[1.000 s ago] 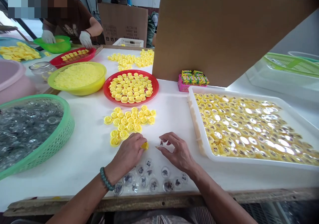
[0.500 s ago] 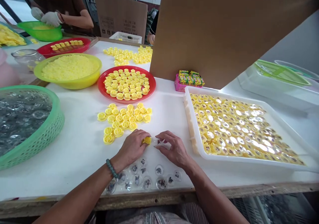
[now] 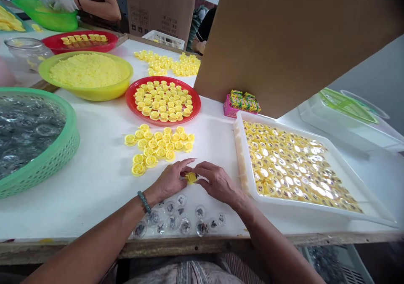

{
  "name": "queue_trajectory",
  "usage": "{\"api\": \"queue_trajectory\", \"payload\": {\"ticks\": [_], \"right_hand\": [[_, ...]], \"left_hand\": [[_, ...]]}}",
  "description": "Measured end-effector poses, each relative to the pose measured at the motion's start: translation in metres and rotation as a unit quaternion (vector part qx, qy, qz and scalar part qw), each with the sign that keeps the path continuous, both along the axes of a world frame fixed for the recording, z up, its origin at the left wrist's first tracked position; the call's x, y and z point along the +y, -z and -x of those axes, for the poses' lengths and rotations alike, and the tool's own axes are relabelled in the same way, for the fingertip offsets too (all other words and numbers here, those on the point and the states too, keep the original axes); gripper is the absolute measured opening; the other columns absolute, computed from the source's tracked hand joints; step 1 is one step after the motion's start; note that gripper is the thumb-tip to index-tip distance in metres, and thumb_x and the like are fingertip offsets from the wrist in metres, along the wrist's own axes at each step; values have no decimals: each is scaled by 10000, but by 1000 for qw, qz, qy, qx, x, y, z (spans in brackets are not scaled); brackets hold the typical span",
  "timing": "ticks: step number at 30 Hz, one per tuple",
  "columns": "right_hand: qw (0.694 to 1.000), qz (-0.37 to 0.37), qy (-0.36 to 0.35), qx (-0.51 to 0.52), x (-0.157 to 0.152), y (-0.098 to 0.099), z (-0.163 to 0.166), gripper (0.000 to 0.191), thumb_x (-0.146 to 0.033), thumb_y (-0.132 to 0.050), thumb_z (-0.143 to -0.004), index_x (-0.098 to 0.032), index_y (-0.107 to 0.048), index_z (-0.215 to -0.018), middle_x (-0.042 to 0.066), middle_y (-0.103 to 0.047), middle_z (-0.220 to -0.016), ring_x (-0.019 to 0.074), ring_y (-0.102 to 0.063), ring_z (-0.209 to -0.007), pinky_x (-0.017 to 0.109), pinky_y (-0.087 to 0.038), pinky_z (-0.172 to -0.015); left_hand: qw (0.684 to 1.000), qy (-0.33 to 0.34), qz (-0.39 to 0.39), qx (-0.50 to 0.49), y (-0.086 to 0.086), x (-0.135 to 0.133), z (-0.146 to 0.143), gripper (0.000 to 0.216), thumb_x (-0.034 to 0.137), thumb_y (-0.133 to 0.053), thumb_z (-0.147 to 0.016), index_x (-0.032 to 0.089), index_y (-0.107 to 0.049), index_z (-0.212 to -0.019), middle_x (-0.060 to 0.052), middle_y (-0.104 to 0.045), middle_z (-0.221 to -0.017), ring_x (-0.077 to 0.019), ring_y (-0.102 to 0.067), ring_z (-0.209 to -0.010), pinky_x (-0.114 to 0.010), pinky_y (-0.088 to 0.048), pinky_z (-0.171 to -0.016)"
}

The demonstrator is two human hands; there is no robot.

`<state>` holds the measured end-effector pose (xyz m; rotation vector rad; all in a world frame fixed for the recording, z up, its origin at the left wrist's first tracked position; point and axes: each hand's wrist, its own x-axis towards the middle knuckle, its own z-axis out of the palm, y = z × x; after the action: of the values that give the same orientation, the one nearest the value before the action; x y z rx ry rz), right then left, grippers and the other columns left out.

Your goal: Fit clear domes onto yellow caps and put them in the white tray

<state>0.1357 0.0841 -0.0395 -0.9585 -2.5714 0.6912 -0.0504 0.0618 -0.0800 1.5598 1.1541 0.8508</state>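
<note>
My hands meet at the middle of the white table, close together around a small yellow plastic cap (image 3: 191, 177). My left hand (image 3: 170, 179), with a green bead bracelet (image 3: 144, 202) at the wrist, holds the cap from one side. My right hand (image 3: 217, 183) closes on it from the other, and the fingers partly hide it. Just below my hands lie several clear plastic capsule halves (image 3: 172, 221) with dark printed figures. Loose yellow caps (image 3: 158, 147) lie in a cluster above my hands.
A red plate (image 3: 128, 101) holds yellow caps. At right, a white tray (image 3: 241, 157) holds rows of yellow-and-clear capsules. At left stand a green basket (image 3: 59, 157) of clear domes and a yellow-green bowl (image 3: 85, 94). A cardboard sheet (image 3: 284, 44) rises behind. A co-worker's gloved hands (image 3: 59, 1) work far left.
My right hand has moved left from its spot apart from the cap. Both hands now close together on the yellow cap. The view has tilted slightly.
</note>
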Motion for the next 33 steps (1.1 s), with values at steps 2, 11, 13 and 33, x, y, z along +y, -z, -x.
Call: {"api": "queue_trajectory", "payload": {"ticks": [2, 11, 13, 33], "right_hand": [[1000, -2, -12, -15, 2, 0, 2, 359, -54, -552, -799, -243, -599, -1101, 46, -618, -974, 169, -589, -898, 277, -461, -796], [998, -14, -33, -53, 4, 1, 5, 292, -47, -585, -781, -215, -631, -1014, 46, -622, -948, 161, -597, -875, 247, -448, -763], [998, -17, -34, -53, 5, 1, 5, 244, -82, -584, -799, -210, -632, -1001, 49, -621, -928, 158, -599, -852, 244, -450, -744], [993, 1, -48, -109, 3, -6, 13, 188, -8, -556, -752, -156, -668, -778, 25, -604, -763, 102, -569, -667, 175, -392, -597]], "left_hand": [[1000, -1, 9, -27, 2, 1, 0, 614, 106, -544, -682, 216, -430, -1275, -51, -668, -1039, -168, -632, -912, -335, -507, -852], [999, -31, -11, -4, 4, 4, 0, 416, 151, -546, -716, 208, -534, -1128, -12, -682, -858, -147, -627, -750, -296, -510, -767], [999, -33, -10, -1, 5, 4, 0, 397, 163, -549, -720, 206, -542, -1114, -12, -682, -844, -145, -624, -731, -289, -508, -751], [992, -32, 111, -54, -6, 1, -3, 391, 332, -652, -689, 156, -570, -1028, -41, -688, -793, -187, -632, -719, -284, -503, -652]]}}
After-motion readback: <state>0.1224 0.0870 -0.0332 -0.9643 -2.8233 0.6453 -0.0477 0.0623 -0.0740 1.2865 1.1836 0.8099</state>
